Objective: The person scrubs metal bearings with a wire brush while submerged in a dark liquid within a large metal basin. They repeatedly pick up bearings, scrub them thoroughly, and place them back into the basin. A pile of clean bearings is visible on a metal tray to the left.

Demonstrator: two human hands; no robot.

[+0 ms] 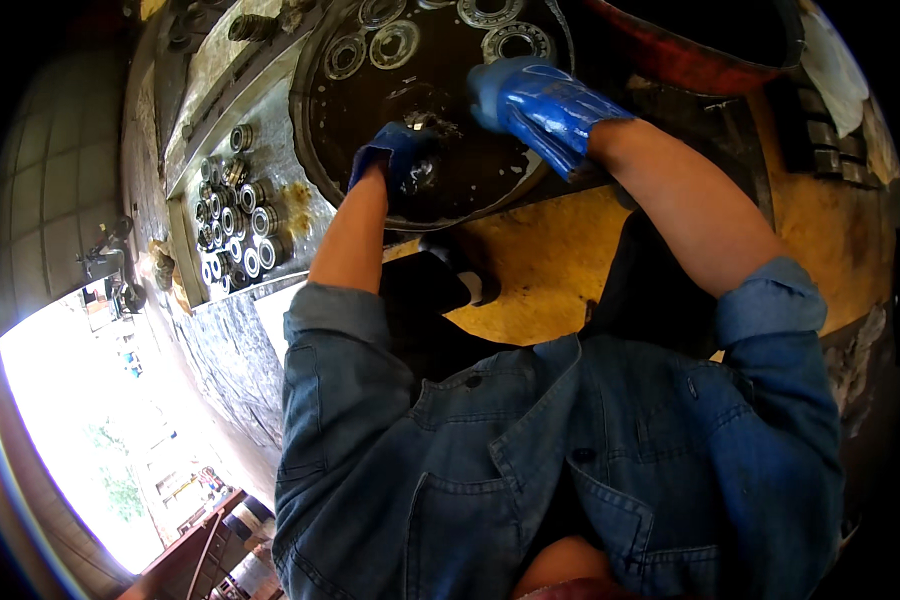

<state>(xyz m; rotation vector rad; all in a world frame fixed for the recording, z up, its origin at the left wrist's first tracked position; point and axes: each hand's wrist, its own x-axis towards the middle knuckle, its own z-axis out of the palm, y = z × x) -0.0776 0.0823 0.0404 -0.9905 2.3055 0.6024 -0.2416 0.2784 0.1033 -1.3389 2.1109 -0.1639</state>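
Both my hands wear blue rubber gloves and work over a round tub (310, 165) of dark liquid. My left hand (395, 152) dips into the liquid near the middle of the tub; its fingers are lost in the dark, beside a splash and ripples. At the tub's right side, my right hand (515, 98) looks rounded and closed, and whatever it may grip is hidden beneath it. A ring-shaped bearing (518, 42) lies just beyond my right hand. Farther left in the tub are more bearings, among them one bearing (394, 44) and a neighbouring bearing (345, 55).
Left of the tub, a metal tray (305, 240) bears a cluster of several small bearings (232, 222). A red-rimmed dark container (690, 65) stands at the far right. Yellow floor (540, 270) shows below the tub, with dark blocks (825, 140) stacked at right.
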